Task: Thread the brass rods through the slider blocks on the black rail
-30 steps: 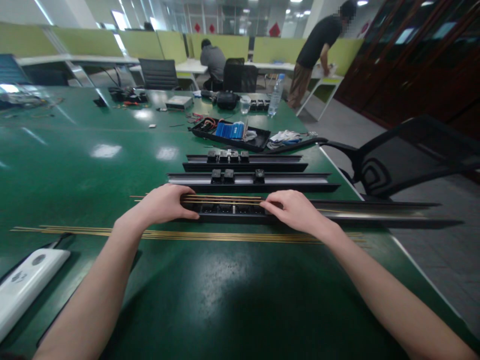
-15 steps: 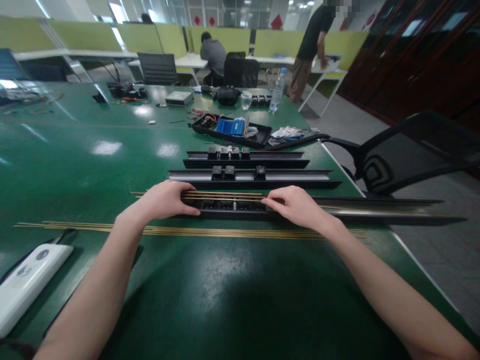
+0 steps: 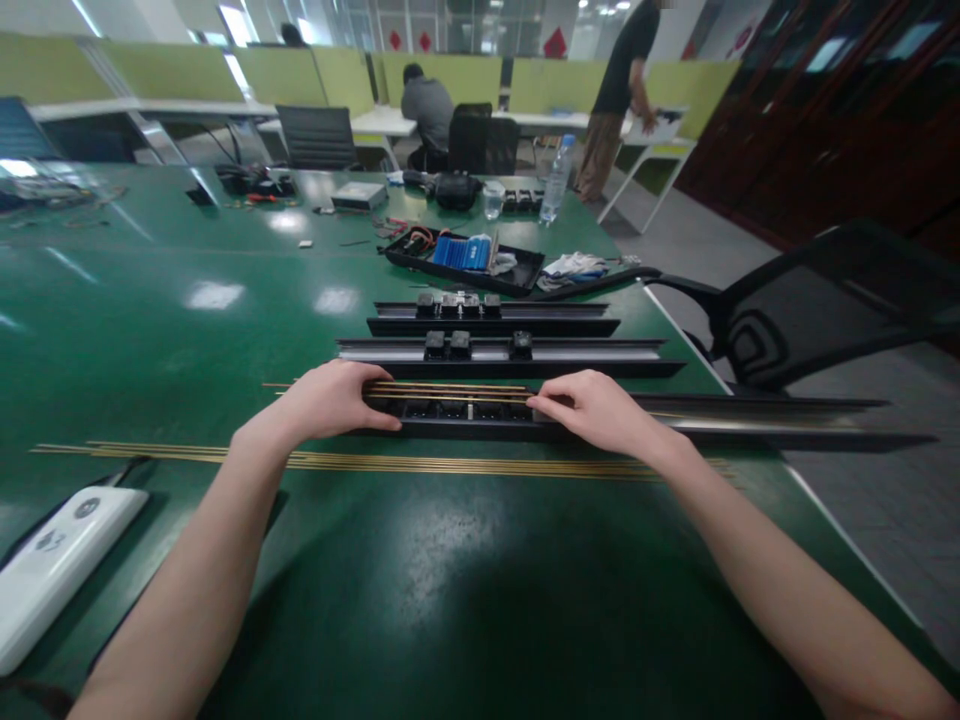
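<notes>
My left hand (image 3: pixel 334 400) is wrapped over the left end of a long black channel (image 3: pixel 480 431), its thumb on the near wall and its fingers on the far side. Several thin brass rods (image 3: pixel 454 390) run along the top of the channel and pass under this hand. At their right ends, my right hand (image 3: pixel 589 405) is closed in a pinch on a rod tip; its fingers partly hide the grip. Square black blocks (image 3: pixel 450 409) sit inside the channel, below the rods. Closer to me, more brass rods (image 3: pixel 450 464) lie loose across the green table (image 3: pixel 420 620).
Two similar channels with black blocks, a middle one (image 3: pixel 592 368) and a farther one (image 3: pixel 555 326), lie beyond. Behind them are a black tray (image 3: pixel 409 262), gloves (image 3: pixel 574 270) and a bottle (image 3: pixel 556 180). A white device (image 3: pixel 67 570) lies left; a chair (image 3: pixel 840 300) stands right.
My right hand has shifted very slightly to the right along the rods. My left hand stays in place on the channel.
</notes>
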`<move>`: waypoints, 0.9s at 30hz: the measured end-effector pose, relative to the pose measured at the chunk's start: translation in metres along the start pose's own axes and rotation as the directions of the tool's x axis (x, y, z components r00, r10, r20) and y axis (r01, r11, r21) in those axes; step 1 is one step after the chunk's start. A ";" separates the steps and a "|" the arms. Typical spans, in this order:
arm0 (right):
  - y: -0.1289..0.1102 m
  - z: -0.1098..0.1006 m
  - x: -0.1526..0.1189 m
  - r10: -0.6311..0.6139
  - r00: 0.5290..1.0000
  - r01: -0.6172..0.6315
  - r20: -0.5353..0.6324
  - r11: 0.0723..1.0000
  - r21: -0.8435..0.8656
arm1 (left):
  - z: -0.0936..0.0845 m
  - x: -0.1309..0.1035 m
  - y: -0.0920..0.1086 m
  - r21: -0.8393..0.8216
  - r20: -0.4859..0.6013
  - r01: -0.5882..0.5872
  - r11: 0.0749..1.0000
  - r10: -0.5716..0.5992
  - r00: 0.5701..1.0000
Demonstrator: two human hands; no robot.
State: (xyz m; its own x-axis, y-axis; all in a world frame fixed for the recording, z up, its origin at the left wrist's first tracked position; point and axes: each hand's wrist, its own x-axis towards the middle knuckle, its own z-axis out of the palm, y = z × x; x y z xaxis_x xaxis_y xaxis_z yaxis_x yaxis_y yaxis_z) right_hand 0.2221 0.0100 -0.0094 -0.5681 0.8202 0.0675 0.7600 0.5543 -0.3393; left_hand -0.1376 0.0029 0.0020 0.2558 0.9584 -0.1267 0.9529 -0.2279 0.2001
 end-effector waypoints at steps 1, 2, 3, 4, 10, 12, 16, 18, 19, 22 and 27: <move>0.000 -0.001 0.000 0.001 1.000 -0.001 0.005 1.000 0.002 | 0.000 0.000 0.000 0.001 -0.002 -0.002 1.000 0.002 1.000; 0.000 -0.002 -0.001 0.003 1.000 -0.003 0.009 1.000 0.005 | 0.000 0.000 0.000 0.001 -0.004 -0.002 1.000 0.002 1.000; 0.000 -0.004 -0.001 0.005 1.000 -0.005 0.014 1.000 0.008 | 0.000 0.000 0.001 -0.002 -0.004 0.001 1.000 -0.001 1.000; 0.000 -0.005 -0.001 0.007 1.000 -0.007 0.021 1.000 0.013 | -0.001 0.000 0.001 -0.005 -0.002 0.005 1.000 -0.005 1.000; 0.005 -0.010 -0.002 0.000 0.997 -0.006 0.073 0.998 0.070 | 0.000 0.000 0.001 -0.031 0.006 0.014 0.999 -0.013 1.000; 0.008 -0.012 -0.002 -0.013 0.996 0.006 0.086 0.997 0.081 | 0.000 0.000 0.001 -0.037 0.008 0.013 0.999 -0.013 1.000; 0.013 -0.018 -0.004 -0.007 0.990 -0.006 0.141 0.996 0.091 | 0.000 0.000 0.000 -0.044 0.015 0.003 0.999 -0.002 1.000; 0.016 -0.021 -0.005 0.008 0.984 -0.026 0.176 0.994 0.102 | 0.000 0.000 0.000 -0.040 0.015 0.006 0.999 -0.005 1.000; 0.017 -0.023 -0.006 0.016 0.981 -0.037 0.191 0.993 0.108 | 0.000 0.000 0.000 -0.037 0.014 0.008 0.999 -0.008 1.000; 0.020 -0.028 -0.008 0.053 0.971 -0.084 0.232 0.988 0.128 | 0.001 0.000 -0.001 -0.032 0.013 0.008 0.999 -0.008 1.000; 0.026 -0.034 -0.012 0.095 0.952 -0.146 0.292 0.976 0.160 | 0.001 0.001 -0.001 -0.033 0.009 0.010 0.999 -0.009 1.000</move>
State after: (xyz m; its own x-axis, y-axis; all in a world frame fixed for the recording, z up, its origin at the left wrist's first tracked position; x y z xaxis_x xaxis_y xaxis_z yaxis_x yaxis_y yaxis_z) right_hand 0.2591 0.0191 0.0131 -0.5606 0.7920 -0.2417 0.7746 0.3983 -0.4913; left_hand -0.1384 0.0036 0.0007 0.2482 0.9589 -0.1373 0.9494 -0.2127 0.2310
